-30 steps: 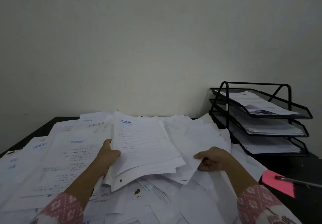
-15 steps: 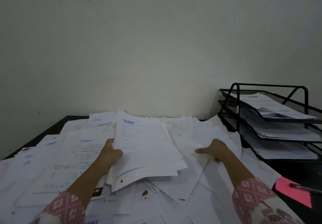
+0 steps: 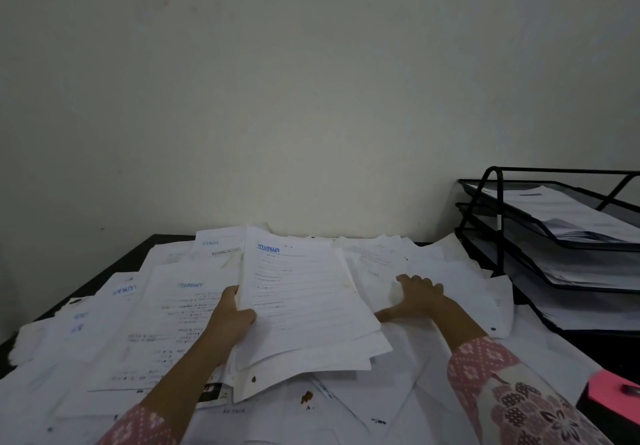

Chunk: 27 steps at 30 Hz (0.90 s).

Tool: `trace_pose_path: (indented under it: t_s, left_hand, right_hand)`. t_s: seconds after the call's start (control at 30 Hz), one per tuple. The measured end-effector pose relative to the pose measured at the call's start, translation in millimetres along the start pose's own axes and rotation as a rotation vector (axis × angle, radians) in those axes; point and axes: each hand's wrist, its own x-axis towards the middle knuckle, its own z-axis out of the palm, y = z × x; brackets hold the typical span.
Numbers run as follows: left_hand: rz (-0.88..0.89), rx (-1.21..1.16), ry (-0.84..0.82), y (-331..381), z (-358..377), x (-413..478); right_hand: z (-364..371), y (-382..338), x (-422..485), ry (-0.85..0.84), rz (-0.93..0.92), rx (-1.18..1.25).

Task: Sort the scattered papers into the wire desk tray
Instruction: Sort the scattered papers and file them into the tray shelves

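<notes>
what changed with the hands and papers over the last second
The right hand let go of the sheet it was pinching, opened, and moved farther out to lie flat on the loose papers. The left hand keeps its grip on the lifted stack. The wire tray and its filed papers look unchanged.
</notes>
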Motion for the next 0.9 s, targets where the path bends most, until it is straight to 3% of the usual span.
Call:
trace_pose_path:
  t_s: [0.17,0.4,0.47,0.6,0.77,0.9]
  left_hand:
    - [-0.008,-0.026,-0.01,0,2,1]
    - [0.004,-0.065,-0.065,4,18,-9]
    - [0.007,-0.061,-0.079,7,22,-11]
    - [0.021,-0.044,-0.13,15,31,-15]
    - [0.025,0.004,-0.248,19,43,-20]
    - [0.072,0.095,-0.309,23,55,-22]
  right_hand:
    - [0,-5,-14,-0.022,-0.069,0.212]
    - [-5,7,-39,-0.167,0.044,0.381]
    - [-6,12,-43,-0.217,0.073,0.573]
    - [-2,28,-51,-0.165,0.184,1.042]
    - [-1,40,-63,-0.291,0.214,1.189]
    - [2,34,-59,-0.11,0.196,1.221]
